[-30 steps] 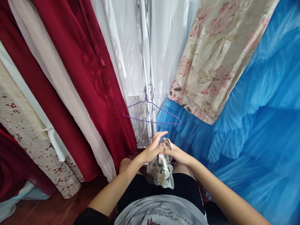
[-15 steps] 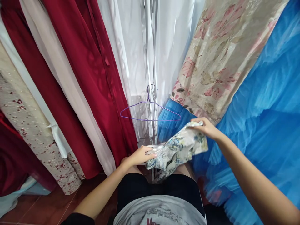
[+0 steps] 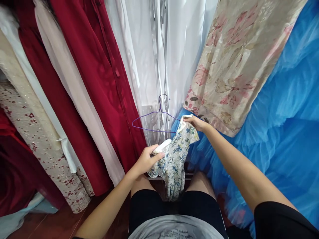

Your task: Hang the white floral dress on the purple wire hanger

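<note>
A small white garment with a blue floral print (image 3: 174, 159) hangs between my two hands in front of my knees. My left hand (image 3: 146, 161) is closed on its lower left edge. My right hand (image 3: 196, 122) pinches its upper corner and holds it up against the right end of a thin purple wire hanger (image 3: 149, 121). The hanger hangs by its hook from a metal rail upright (image 3: 163, 66), bare of clothes.
Long garments hang close on all sides: dark red dresses (image 3: 99, 73) and a pale one at left, white sheer fabric (image 3: 184, 49) behind the hanger, a beige rose-print dress (image 3: 236, 66) and a bright blue tulle skirt (image 3: 286, 116) at right. Reddish wooden floor (image 3: 50, 225) shows lower left.
My hands went from bunched together on the garment to apart, spreading it. My right hand then lifted its corner up and left to the hanger's right end.
</note>
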Demonstrator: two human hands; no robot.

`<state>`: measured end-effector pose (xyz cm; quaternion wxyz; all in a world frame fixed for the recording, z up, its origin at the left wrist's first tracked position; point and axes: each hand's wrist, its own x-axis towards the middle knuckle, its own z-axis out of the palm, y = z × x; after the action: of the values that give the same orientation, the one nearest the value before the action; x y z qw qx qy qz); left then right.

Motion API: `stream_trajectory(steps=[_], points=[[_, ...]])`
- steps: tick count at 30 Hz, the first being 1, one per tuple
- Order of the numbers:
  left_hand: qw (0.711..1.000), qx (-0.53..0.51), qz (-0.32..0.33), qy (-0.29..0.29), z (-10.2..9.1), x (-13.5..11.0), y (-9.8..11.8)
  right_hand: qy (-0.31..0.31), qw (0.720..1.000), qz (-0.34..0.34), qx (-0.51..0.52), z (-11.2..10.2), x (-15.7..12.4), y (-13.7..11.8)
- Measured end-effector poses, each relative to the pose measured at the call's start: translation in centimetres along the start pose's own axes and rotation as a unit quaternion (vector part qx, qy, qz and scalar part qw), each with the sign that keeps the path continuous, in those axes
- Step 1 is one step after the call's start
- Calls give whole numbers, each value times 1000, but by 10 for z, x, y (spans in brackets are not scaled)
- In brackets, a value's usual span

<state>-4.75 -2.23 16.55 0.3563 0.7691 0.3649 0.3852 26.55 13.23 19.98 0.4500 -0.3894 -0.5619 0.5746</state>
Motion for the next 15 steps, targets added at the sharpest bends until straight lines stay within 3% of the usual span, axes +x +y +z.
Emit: stream_trajectory(steps=[6,10,15], points=[[984,177,9,24,-64,10,-48,-54,998,-18,-16,2,-13,-9],[955,278,-70,77,-106,33,-81,-72,995,-21,-65,5,-19,-14],[923,318,-126,176,-132,67,-95,-62,993,-34,-95,10,-23,-17]])
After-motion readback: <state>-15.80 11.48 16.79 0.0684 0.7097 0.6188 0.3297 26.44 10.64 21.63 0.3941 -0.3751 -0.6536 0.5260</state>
